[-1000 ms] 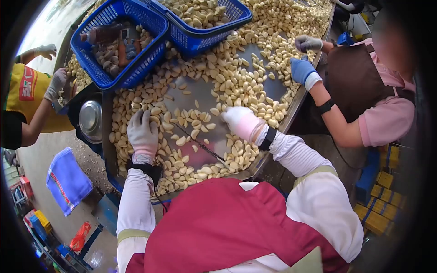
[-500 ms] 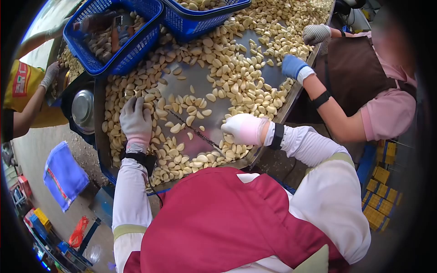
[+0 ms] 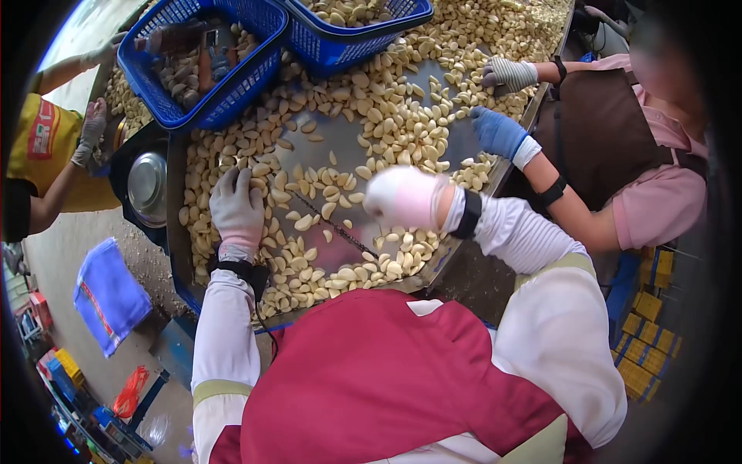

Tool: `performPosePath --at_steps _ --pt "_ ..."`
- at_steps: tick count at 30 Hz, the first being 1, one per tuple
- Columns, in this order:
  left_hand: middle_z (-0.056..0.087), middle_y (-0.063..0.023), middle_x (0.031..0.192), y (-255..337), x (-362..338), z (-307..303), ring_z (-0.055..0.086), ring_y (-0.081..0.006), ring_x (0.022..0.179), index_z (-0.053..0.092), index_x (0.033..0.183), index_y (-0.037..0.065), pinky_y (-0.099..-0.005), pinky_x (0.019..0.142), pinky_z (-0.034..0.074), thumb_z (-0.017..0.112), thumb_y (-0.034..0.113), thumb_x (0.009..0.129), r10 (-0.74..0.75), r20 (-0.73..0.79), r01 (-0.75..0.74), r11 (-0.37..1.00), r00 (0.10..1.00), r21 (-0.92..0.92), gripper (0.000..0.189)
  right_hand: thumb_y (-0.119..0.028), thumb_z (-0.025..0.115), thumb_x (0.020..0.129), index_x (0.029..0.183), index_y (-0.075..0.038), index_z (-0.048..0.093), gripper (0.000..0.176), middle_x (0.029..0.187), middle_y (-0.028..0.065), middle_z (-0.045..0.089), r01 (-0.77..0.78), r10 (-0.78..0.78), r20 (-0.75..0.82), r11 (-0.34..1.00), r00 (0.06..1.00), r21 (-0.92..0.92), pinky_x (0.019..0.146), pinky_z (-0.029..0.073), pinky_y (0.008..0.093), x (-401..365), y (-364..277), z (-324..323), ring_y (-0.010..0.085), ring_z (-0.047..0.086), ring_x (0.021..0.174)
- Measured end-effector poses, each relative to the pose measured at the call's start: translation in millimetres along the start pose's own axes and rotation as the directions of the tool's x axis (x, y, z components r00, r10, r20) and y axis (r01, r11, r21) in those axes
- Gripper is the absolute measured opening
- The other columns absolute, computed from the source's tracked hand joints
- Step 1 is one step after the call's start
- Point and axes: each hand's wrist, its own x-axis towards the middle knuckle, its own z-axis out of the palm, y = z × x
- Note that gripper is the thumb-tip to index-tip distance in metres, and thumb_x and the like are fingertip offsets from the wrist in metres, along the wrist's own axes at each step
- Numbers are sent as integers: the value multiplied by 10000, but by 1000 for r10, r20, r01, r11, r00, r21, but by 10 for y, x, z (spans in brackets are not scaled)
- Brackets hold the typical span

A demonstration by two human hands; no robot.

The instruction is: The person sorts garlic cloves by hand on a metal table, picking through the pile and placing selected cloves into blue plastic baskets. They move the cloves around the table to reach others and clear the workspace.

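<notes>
Many pale peeled cloves (image 3: 386, 127) lie loose over a metal table (image 3: 340, 251). My left hand (image 3: 236, 207), in a pale glove, rests on the cloves at the table's left side, its fingers spread a little and pointing away from me. My right hand (image 3: 403, 197), in a white and pink glove, is over the right part of the table and smeared by motion; its fingers and anything in them cannot be made out. Between the hands, a thin dark strip (image 3: 336, 226) lies slantwise on the metal among scattered cloves.
Two blue baskets (image 3: 202, 116) (image 3: 348, 39) with contents stand at the table's far side. A co-worker in a brown apron (image 3: 591, 127) reaches in from the right with gloved hands. Another person in yellow (image 3: 58, 143) is at the left, near a round metal lid (image 3: 147, 179).
My right hand has moved slightly away from me and left, and is now blurred. The right co-worker's striped-gloved hand has moved left over the cloves. My left hand stays among the cloves.
</notes>
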Motion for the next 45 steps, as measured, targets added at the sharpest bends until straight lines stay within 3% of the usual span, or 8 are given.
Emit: performPosePath --at_steps 6,12,19,22,25,30,34,45 --pt "595 -147 1213 -34 -5 35 570 -358 1107 644 1168 89 -467 940 462 654 173 810 17 -17 -17 1000 1000 8 368 -353 724 872 1310 -6 518 596 1141 252 619 -147 -75 -985 984 154 -98 865 583 390 204 619 -1326 371 657 1002" --pt "581 -152 1236 -36 -26 24 562 -372 1105 625 1187 79 -469 949 452 633 151 827 24 -7 -24 1000 1000 -16 367 -182 664 804 960 -92 682 181 933 117 632 -11 -5 -119 990 993 -137 706 576 409 80 39 -257 318 678 847" --pt "600 -151 1205 -25 -26 39 572 -363 1098 642 1156 71 -467 935 459 646 167 815 16 -24 -16 1000 1000 4 354 -144 654 770 914 -81 681 159 850 94 649 200 -182 99 955 978 -219 625 577 413 82 -119 785 304 694 812" --pt "598 -147 1212 -4 -23 22 571 -360 1103 641 1157 73 -467 937 458 645 168 818 19 -31 -19 1000 999 -2 352 -142 630 789 907 -76 669 141 895 108 656 -1 -44 -301 989 952 -147 693 577 412 79 -5 123 311 687 808" --pt "595 -149 1217 8 -22 8 569 -358 1109 640 1163 71 -463 940 459 646 169 820 17 -12 -17 1000 1000 -2 357 -131 685 783 1059 -53 637 291 969 138 651 39 52 -916 997 397 73 797 548 411 -25 343 -436 332 655 900" --pt "597 -159 1208 -5 -21 1 570 -362 1107 641 1164 71 -468 942 460 646 163 816 9 -17 -9 1000 1000 -12 360 -257 785 732 1493 4 249 967 1382 311 453 -609 609 -32 793 793 -13 965 518 406 -24 889 -242 386 608 1155" --pt "596 -165 1218 22 -6 -20 568 -374 1098 644 1156 69 -469 949 456 641 147 806 15 -21 -16 1000 1000 -20 358 -243 744 762 1513 1 212 952 1533 364 153 -540 540 -2 841 841 18 1017 494 395 309 265 323 419 580 1206" --pt "587 -151 1222 -7 -22 17 567 -362 1099 635 1158 79 -468 939 460 652 174 812 28 -26 -28 1000 999 14 360 -50 590 884 1169 -51 653 292 1122 147 681 -352 324 -440 936 837 20 877 543 402 1232 460 -387 340 654 1074"
